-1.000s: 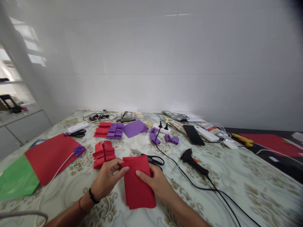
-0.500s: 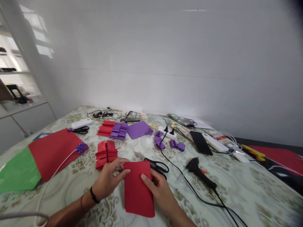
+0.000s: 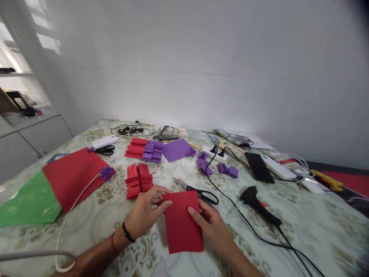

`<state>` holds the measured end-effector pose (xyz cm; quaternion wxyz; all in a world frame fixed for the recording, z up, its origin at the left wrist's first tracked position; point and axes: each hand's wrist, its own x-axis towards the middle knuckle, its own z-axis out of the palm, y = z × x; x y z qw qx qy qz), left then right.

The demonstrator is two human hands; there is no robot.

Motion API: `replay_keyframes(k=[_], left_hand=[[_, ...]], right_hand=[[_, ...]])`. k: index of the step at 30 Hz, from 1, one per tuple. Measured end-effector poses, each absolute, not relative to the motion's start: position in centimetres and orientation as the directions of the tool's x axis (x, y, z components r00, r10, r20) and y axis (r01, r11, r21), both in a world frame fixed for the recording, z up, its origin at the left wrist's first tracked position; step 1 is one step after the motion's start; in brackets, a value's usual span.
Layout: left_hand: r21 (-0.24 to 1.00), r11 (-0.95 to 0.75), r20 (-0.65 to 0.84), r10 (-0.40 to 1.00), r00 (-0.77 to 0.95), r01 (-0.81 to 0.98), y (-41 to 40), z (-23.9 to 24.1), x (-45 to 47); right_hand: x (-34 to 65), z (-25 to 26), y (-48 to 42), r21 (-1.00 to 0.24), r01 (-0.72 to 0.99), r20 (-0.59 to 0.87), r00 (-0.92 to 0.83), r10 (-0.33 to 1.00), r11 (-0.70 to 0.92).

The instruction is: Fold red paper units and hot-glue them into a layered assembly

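Observation:
A red sheet of paper [image 3: 183, 227] is held up over the front of the table between my two hands. My left hand [image 3: 150, 209] pinches its upper left corner, thumb in front. On the right edge, my right hand [image 3: 211, 223] grips the sheet with the thumb on its face and the fingers behind. Black-handled scissors [image 3: 206, 196] lie just beyond the sheet, partly covered by it. Folded red paper pieces [image 3: 139, 181] sit beyond my left hand. A black glue gun [image 3: 261, 206] lies to the right of my right hand.
Large red [image 3: 77, 177] and green sheets [image 3: 31, 200] lie at the left, with a purple paper flower [image 3: 106, 172] and white cord on top. Folded purple pieces [image 3: 152, 151], a purple sheet [image 3: 177, 150], a power strip [image 3: 215, 154] and a phone [image 3: 259, 167] stand farther back. Black cords cross the right side.
The view has shifted, so the table's things appear farther right. My hands keep hold of the red sheet, whose lower edge now looks more even.

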<state>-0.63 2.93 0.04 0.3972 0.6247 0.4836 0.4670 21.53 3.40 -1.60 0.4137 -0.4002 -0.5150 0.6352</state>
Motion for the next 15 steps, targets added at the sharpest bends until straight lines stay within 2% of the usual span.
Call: replay_keyframes(k=[5, 10, 15], left_hand=[[0.949, -0.228, 0.207, 0.972, 0.114, 0.219, 2.77, 0.25, -0.59], [0.935, -0.254, 0.231, 0.966, 0.117, 0.247, 2.45, 0.56, -0.46], [0.922, -0.251, 0.221, 0.966, 0.133, 0.294, 2.16, 0.90, -0.43]], right_hand=[[20.99, -1.48, 3.57, -0.990, -0.110, -0.053, -0.307, 0.950, -0.090], [21.24, -1.46, 3.19, -0.980, -0.151, -0.069, -0.337, 0.939, -0.127], [21.34, -1.31, 2.61, -0.983, -0.122, -0.092, -0.322, 0.942, -0.137]])
